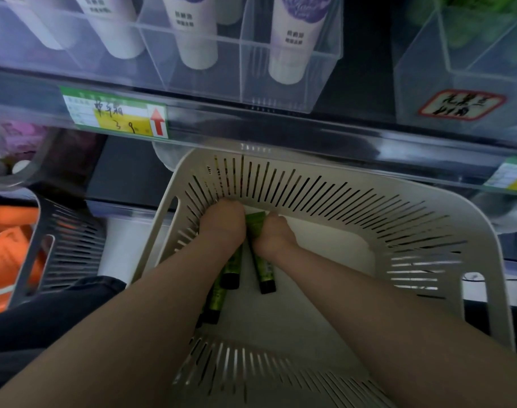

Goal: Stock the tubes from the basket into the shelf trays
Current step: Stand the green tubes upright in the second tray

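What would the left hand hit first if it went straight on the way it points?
Probably the basket's slotted far wall: the left hand points at it from close range. Depth is unclear; it may already touch.

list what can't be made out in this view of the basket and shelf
Head view, fingers: the backs of the left hand and right hand hide them, so grip on the green tubes is unclear.
Head view, tube count: forearms cover some in the basket.
Head view, price label: handwriting blurred.
Head view, top-right tray contents: blurred, cut by the edge.
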Tool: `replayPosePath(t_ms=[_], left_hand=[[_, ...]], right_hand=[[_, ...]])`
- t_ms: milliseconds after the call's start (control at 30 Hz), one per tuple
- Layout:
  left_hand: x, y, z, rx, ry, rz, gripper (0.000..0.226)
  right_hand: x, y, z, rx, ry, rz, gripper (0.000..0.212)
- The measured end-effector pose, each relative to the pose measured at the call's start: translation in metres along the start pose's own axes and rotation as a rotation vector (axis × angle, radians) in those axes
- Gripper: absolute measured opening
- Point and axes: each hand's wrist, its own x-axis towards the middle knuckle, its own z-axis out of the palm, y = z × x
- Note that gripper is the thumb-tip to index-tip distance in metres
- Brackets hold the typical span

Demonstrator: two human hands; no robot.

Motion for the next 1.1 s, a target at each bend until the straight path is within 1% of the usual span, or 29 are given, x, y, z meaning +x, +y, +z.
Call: replayPosePath(t_ms=[133,267,433,533,600,667,933,1100], left_hand=[[-0.002,0.002,-0.001,-0.04,0.007,0.013,0.014],[-0.002,0.005,-0.003,-0.088,-0.02,-0.004,0.014],[-0.002,0.007,-0.004,-0.148,-0.031,-0.026,0.011],[-0.002,0.007,-0.003,-0.185,-0.037,-0.039,0.01],[-0.002,0.007,-0.003,-0.198,-0.039,-0.042,0.01],[-0.002,0.006,-0.002,-0.215,-0.039,-0.039,0.01],[-0.004,0.007,-0.003,-0.339,-0.008,-0.069,0.007],[-0.011,0.01,-0.008,-0.411,-0.04,-0.061,0.012]], right_hand=[[-0.005,0.007,-0.003,-0.045,0.03,-0.041,0.056],[-0.01,0.017,-0.005,-0.065,0.059,-0.088,0.05],[-0.015,0.025,0.001,-0.148,0.095,-0.168,0.041],[-0.015,0.027,0.005,-0.164,0.125,-0.189,0.04],[-0.015,0.028,0.007,-0.169,0.142,-0.198,0.044],[-0.014,0.028,0.008,-0.186,0.149,-0.203,0.048],[-0.014,0.036,0.0,-0.183,0.132,-0.181,0.036],[-0.02,0.049,-0.009,-0.122,0.109,-0.13,0.038]])
